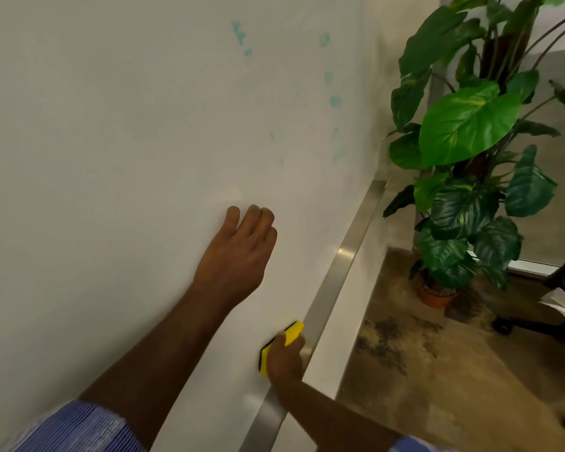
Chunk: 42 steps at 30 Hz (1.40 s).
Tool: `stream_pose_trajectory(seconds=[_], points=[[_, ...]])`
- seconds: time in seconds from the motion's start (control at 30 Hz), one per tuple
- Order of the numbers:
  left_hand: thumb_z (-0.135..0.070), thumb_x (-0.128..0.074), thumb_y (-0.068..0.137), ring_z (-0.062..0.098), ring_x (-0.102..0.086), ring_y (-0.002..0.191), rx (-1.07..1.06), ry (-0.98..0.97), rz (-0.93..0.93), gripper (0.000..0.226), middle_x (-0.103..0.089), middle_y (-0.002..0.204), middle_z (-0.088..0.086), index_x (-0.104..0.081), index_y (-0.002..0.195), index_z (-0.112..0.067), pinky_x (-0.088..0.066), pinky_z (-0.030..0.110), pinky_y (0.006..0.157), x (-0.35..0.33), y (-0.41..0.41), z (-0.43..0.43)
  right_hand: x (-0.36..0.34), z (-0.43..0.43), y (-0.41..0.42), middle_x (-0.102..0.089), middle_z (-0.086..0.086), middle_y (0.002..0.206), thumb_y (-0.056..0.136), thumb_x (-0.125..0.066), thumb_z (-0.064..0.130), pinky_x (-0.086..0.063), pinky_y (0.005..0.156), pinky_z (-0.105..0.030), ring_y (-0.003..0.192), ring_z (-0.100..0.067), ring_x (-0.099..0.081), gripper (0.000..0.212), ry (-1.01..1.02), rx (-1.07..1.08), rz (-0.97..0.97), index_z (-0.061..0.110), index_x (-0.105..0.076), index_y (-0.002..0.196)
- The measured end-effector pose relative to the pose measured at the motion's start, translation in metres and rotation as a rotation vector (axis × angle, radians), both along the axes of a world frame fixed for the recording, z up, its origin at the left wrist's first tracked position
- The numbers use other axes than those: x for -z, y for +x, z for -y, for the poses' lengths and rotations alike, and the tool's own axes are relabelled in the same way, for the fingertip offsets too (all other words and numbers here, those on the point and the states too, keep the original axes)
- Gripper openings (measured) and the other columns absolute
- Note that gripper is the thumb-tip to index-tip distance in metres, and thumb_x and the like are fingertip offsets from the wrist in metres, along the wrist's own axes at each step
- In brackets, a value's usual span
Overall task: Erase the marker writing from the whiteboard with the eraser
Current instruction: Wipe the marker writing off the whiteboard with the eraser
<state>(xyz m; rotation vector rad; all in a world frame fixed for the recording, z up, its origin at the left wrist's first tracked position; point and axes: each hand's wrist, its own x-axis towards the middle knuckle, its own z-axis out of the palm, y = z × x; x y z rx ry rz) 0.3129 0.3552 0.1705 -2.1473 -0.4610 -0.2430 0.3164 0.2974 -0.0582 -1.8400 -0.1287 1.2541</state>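
The yellow eraser [282, 345] with its dark felt edge sits low on the whiteboard [111, 141], just above the metal tray [333, 282] that runs along the board's bottom edge, and the right hand [286, 357] is wrapped around it, fingers closed over the yellow back and pressing it flat to the surface. From the eraser, the left hand [238, 252] lies toward eleven o'clock, resting palm-down against the bare white surface with its fingers loosely together and holding nothing. Farther up, toward twelve and one o'clock, faint teal marker smudges [335, 101] are scattered in patches across the board, well apart from the eraser. Both forearms come up from the bottom of the view, each ending in a blue striped sleeve [75, 429]. Off toward two o'clock a big leafy plant [470, 125] stands in an orange pot [436, 295] on the mottled brown floor [437, 370], and the dark base of a chair [535, 327] shows at three o'clock.
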Motion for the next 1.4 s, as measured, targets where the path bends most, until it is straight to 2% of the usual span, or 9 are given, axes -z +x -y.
stream_pose_trajectory(seconds=[0.2,0.27,0.47,0.63,0.77,0.9,1.07,1.2,1.4], points=[[0.001,-0.045,0.083,0.039,-0.057,0.111,0.001,-0.039,0.023,0.017,-0.059,0.119,0.02,-0.058,0.093,-0.004,-0.035,0.052,0.098,0.008,-0.002,0.0,-0.016,-0.006,0.021,-0.038,-0.019,0.148,0.103,-0.034,0.032,-0.042,0.107,-0.042,0.133,-0.036,-0.044,0.054,0.101,-0.059,-0.297,0.007,-0.026,0.15],[-0.002,-0.051,0.083,0.039,-0.058,0.112,-0.009,-0.042,0.014,0.014,-0.06,0.121,0.02,-0.059,0.093,-0.004,-0.034,0.052,0.098,0.008,0.001,-0.002,-0.021,-0.025,0.045,-0.046,-0.019,0.137,0.103,-0.037,0.032,-0.041,0.108,-0.045,0.125,-0.034,-0.05,0.052,0.061,0.078,-0.298,0.004,-0.032,0.146],[-0.01,-0.061,0.079,0.038,-0.059,0.112,-0.078,-0.04,0.045,0.014,-0.061,0.121,0.018,-0.061,0.092,-0.006,-0.034,0.052,0.097,-0.009,0.026,-0.011,-0.074,-0.105,0.165,-0.044,-0.018,0.145,0.1,-0.045,0.036,-0.036,0.111,-0.043,0.129,-0.037,-0.047,0.059,0.146,0.249,-0.212,0.014,-0.027,0.151],[-0.015,-0.064,0.078,0.038,-0.059,0.109,-0.089,-0.044,0.075,0.013,-0.06,0.118,0.018,-0.059,0.088,-0.007,-0.036,0.052,0.094,-0.025,0.045,-0.021,-0.152,-0.15,0.238,-0.054,-0.018,0.136,0.1,-0.038,0.045,-0.044,0.104,-0.044,0.12,-0.037,-0.055,0.055,0.333,0.168,0.105,0.026,-0.026,0.151],[-0.017,-0.058,0.08,0.037,-0.059,0.108,-0.085,-0.034,0.085,0.011,-0.06,0.118,0.018,-0.059,0.088,-0.008,-0.036,0.052,0.093,-0.032,0.057,-0.031,-0.208,-0.15,0.237,-0.056,-0.014,0.125,0.101,-0.033,0.051,-0.046,0.085,-0.038,0.108,-0.035,-0.06,0.06,0.586,0.071,0.646,0.032,-0.015,0.155],[-0.02,-0.054,0.086,0.037,-0.059,0.108,-0.086,-0.012,0.102,0.014,-0.06,0.119,0.017,-0.059,0.09,-0.008,-0.036,0.051,0.093,-0.042,0.067,-0.039,-0.181,-0.123,0.214,-0.049,0.0,0.128,0.099,-0.031,0.057,-0.053,0.079,-0.037,0.1,-0.024,-0.061,0.062,0.777,-0.064,0.933,0.04,-0.008,0.154],[-0.02,-0.052,0.086,0.036,-0.056,0.107,-0.082,0.007,0.114,0.013,-0.059,0.117,0.016,-0.057,0.089,-0.008,-0.036,0.05,0.091,-0.053,0.063,-0.036,-0.098,-0.102,0.195,-0.055,-0.014,0.132,0.102,-0.032,0.049,-0.05,0.092,-0.042,0.113,-0.035,-0.06,0.065,0.422,-0.048,0.537,0.03,-0.006,0.158],[-0.021,-0.05,0.087,0.035,-0.056,0.108,-0.099,0.041,0.136,0.015,-0.058,0.119,0.016,-0.058,0.089,-0.008,-0.035,0.049,0.092,-0.07,0.057,-0.032,-0.143,-0.13,0.214,-0.056,-0.023,0.133,0.101,-0.04,0.046,-0.046,0.1,-0.042,0.117,-0.039,-0.058,0.058,0.333,0.134,0.161,0.026,-0.022,0.152],[-0.024,-0.053,0.089,0.035,-0.057,0.106,-0.102,0.08,0.209,0.017,-0.06,0.116,0.014,-0.06,0.086,-0.009,-0.036,0.049,0.092,-0.104,0.054,-0.025,-0.286,-0.154,0.252,-0.055,-0.022,0.132,0.101,-0.038,0.048,-0.044,0.093,-0.041,0.117,-0.039,-0.057,0.061,0.654,0.092,0.584,0.028,-0.017,0.155]])
